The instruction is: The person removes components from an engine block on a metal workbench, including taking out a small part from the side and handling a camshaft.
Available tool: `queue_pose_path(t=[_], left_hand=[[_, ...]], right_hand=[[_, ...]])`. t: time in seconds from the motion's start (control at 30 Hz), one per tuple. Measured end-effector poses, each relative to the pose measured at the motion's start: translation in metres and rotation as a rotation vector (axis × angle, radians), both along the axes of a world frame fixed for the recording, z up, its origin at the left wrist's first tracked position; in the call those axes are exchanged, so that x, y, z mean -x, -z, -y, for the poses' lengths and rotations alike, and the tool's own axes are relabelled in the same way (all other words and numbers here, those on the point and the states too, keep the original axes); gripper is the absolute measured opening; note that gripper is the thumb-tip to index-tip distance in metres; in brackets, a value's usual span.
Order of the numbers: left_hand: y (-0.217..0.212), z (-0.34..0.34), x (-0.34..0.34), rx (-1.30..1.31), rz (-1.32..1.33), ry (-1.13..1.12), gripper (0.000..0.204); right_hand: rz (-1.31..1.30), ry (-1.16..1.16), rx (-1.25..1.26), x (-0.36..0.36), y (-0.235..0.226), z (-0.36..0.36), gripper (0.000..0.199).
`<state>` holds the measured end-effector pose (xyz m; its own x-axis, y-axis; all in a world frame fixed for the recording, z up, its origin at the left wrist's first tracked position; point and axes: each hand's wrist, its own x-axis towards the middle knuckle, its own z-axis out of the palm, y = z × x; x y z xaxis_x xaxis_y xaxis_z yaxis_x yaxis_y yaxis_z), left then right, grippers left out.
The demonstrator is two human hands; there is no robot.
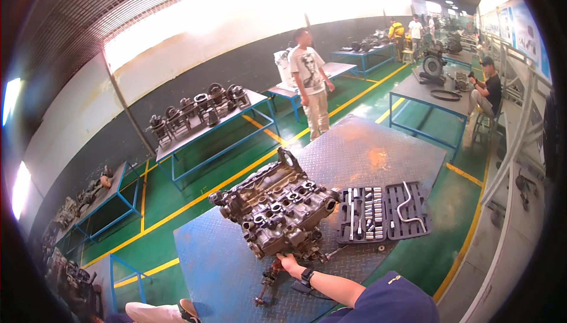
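My right hand (288, 264), with a black watch (306, 275) on the wrist, reaches in from the lower right to the near lower edge of an engine block (283, 205). Its fingers look closed, but what they grip is hidden. The grey metal engine lies on a steel-topped table with its row of round openings facing up. Just left of and below the hand is a rusty shaft-like part (267, 281). An open black socket set case (384, 212) lies right of the engine, holding sockets and a bent silver handle. My left hand is out of view.
The worn blue checker-plate tabletop (218, 264) carries a small ring (381, 248) near the case. Metal parts (198, 107) stand on a blue-framed bench behind. One person (310, 81) stands beyond the table; another (487, 90) sits at the right. A trousered leg (156, 312) shows lower left.
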<state>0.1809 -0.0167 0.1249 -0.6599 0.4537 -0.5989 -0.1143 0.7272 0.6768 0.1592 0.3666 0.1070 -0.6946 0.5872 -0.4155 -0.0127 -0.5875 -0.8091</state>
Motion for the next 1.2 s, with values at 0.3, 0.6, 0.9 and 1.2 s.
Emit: queue_pose_path(t=[0.3,0.6,0.9,1.2], left_hand=[[0.004,-0.036,0.013,-0.051,-0.005,0.078,0.015],[0.008,-0.048,0.012,-0.066,0.018,0.097,0.015],[0.009,-0.047,0.012,-0.082,0.021,0.078,0.016],[0.015,-0.034,0.003,-0.099,0.041,-0.026,0.016]], right_hand=[[-0.253,0.016,0.422,0.004,0.009,-0.003,0.046],[0.198,0.302,-0.362,-0.005,-0.030,0.013,0.024],[0.270,0.400,-0.789,0.000,-0.011,0.016,0.034],[0.543,0.251,-1.075,0.000,-0.017,0.022,0.042]])
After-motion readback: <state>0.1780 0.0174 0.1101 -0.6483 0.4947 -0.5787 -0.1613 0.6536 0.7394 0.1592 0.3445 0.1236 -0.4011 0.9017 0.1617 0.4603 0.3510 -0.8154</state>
